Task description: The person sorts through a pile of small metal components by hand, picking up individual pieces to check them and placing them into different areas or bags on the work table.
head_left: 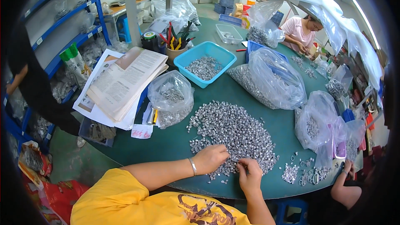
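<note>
Currently, the left hand [211, 158] and right hand [251, 175] are at the near edge of the silvery pile [231, 129] on the green table [173, 148], fingers curled; whether they pinch anything, one cannot tell.

Curled hands [212, 158] [251, 176] near each other

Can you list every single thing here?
Table: one, green, centre
Shelves: several, blue, far left
Metal heap: countless bits, silver, near table edge
Plastic bags: many, clear, table and shelves
Basin: one, light blue, beyond heap
Papers: one stack, greyish, table's left
Tool pot: one, brown, beside basin
Other people: three, pink or dark clothes, both sides
Shirt: one, yellow, bottom
Bracelet: one, silver, left wrist
Left hand: one, bare, at heap
Right hand: one, bare, at heap
</note>
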Demonstrator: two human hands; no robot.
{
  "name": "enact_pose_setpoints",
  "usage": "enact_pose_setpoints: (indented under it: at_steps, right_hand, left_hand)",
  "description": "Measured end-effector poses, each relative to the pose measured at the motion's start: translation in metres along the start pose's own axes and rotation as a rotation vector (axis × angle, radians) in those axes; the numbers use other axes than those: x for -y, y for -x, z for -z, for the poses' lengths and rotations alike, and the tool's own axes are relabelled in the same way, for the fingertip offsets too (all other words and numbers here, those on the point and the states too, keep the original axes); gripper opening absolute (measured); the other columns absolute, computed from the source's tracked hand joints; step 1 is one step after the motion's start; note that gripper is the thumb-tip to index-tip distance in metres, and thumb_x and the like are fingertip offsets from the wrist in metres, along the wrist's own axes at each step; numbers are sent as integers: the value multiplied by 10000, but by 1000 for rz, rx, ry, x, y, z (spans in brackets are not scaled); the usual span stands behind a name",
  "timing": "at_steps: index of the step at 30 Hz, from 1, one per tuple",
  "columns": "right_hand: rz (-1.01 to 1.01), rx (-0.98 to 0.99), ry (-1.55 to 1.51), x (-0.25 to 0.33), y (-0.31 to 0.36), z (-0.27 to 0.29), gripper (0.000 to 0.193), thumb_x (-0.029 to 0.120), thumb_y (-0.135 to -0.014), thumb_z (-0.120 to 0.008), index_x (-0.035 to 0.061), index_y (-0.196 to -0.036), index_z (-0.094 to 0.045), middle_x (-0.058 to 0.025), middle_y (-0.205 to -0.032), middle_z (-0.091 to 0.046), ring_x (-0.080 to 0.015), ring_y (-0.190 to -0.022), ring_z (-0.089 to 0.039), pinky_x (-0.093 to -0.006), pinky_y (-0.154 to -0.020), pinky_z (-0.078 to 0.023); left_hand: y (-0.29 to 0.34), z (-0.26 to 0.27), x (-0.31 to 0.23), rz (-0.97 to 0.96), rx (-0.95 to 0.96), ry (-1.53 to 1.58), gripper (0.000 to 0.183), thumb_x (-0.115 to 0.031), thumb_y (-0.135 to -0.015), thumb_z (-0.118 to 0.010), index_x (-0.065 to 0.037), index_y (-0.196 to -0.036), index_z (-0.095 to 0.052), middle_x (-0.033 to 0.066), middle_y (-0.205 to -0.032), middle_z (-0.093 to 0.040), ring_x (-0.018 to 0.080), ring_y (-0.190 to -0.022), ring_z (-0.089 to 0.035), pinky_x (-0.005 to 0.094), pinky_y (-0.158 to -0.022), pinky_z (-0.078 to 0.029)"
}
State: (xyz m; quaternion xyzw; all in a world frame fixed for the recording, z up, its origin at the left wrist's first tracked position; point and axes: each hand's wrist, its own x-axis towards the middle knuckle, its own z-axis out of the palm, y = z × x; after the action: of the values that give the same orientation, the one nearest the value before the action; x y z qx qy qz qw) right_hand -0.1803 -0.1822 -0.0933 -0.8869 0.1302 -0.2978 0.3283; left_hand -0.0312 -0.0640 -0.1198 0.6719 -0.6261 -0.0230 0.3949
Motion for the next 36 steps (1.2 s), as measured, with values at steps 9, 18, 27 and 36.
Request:
enact_pose_setpoints:
  at_steps: [9, 18, 27, 36]
  right_hand:
    - [5, -136, 3, -1, 6, -9, 143, -41, -695, -649, -5, -824, -599, -138, -814, -603, -233, -689, -591, -287, -612, -481]
    - [-346, -206, -594, -5, 25, -31, 278, -86, -771, -594, -15, -1026, -508, -78, -878, -597, -126, -768, -596, -245, -715, -503]
    - [-724, -188, -1214, -2, 30, -15, 157, -11, -857, -509, -15, -1010, -539, -119, -885, -612, -172, -744, -622, -289, -675, -544]
    - [-896, -68, -1653, -7, 42, -4, 179, 164, -934, -393, 43, -1049, -457, -182, -820, -613, -232, -641, -618, -287, -533, -512]
  left_hand:
    - [-1, 10, 1, -53, -56, 133, 120, 19, -680, -608, -32, -767, -543, 127, -781, -531, 298, -749, -547, 352, -653, -463]
    - [-4, 15, -2, 375, -12, 466, 151, 27, -727, -619, -17, -871, -603, 100, -854, -600, 204, -742, -600, 255, -664, -475]
    - [-5, 25, 6, 159, -112, 217, 144, 18, -711, -630, -20, -846, -597, 90, -896, -597, 202, -796, -589, 270, -665, -475]
    - [3, 65, 26, 262, -52, 6, 69, -37, -759, -609, -3, -818, -601, 77, -842, -595, 172, -725, -579, 243, -641, -452]
